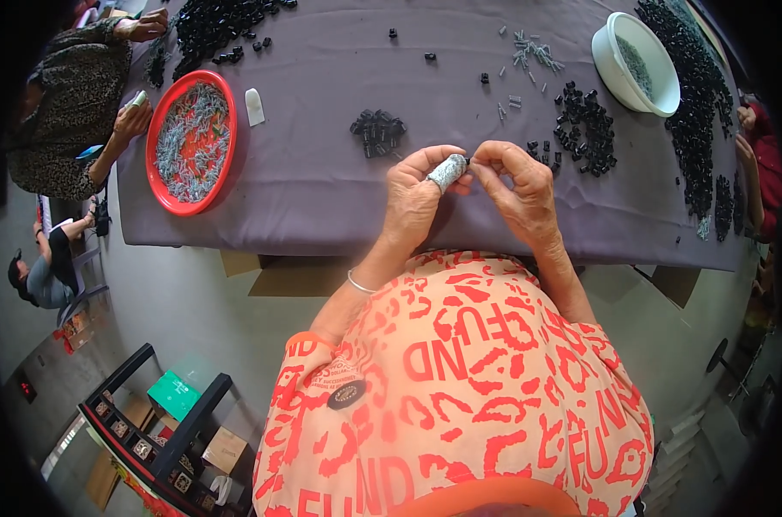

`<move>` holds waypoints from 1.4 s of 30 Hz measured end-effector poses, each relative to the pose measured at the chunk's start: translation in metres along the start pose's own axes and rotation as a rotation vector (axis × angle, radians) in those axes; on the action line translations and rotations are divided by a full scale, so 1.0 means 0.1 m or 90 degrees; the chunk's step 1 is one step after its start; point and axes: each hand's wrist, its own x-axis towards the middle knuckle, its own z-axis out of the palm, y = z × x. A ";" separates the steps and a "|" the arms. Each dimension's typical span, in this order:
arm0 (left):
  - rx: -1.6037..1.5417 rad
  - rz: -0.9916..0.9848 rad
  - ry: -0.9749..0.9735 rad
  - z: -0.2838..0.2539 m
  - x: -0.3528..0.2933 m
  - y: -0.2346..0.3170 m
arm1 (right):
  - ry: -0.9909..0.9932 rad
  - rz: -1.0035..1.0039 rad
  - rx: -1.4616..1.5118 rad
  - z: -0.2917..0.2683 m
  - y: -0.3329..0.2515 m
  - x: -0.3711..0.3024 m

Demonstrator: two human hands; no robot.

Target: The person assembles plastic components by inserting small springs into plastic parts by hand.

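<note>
Near the table's front edge, my left hand point(412, 191) and my right hand point(520, 185) meet fingertip to fingertip. Both pinch a small black plastic part point(468, 160), mostly hidden by the fingers. A greyish-white finger wrap point(448, 173) covers one digit of my left hand. Just beyond that hand lies a tight cluster of black plastic parts point(379, 133). To the right of my right hand is a looser group of black parts point(585, 129). Small metal springs point(536, 52) lie scattered farther back.
At left stands a red tray point(152, 146) of springs, beside a co-worker's hand point(133, 121). A white bowl point(603, 65) holds more springs at the back right. Heaps of black parts point(697, 129) line the right side, where another person's red sleeve point(766, 172) shows. Grey-purple cloth point(305, 198) covers the table.
</note>
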 end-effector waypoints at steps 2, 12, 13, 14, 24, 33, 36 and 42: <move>-0.021 -0.008 0.002 -0.01 -0.01 -0.01 | 0.002 0.023 0.036 0.01 -0.01 -0.03; -0.069 -0.007 -0.018 -0.02 0.00 -0.03 | 0.032 -0.083 -0.065 0.03 0.05 -0.01; -0.069 -0.009 -0.024 -0.02 0.01 -0.03 | 0.039 -0.107 -0.074 0.03 0.05 0.01; -0.069 -0.010 -0.030 -0.02 0.03 -0.03 | 0.039 -0.108 -0.075 0.03 0.06 0.03; -0.227 -0.060 -0.080 -0.14 0.07 -0.07 | -0.049 -0.055 -0.017 -0.08 0.01 0.15; -0.279 -0.100 -0.136 -0.22 0.09 -0.08 | 0.060 -0.176 -0.218 0.18 0.34 1.06; -0.284 -0.098 -0.145 -0.21 0.11 -0.07 | 0.063 -0.237 -0.390 0.37 0.49 1.31; -0.252 -0.086 -0.138 -0.20 0.13 -0.05 | 0.058 -0.286 -0.487 0.35 0.54 1.25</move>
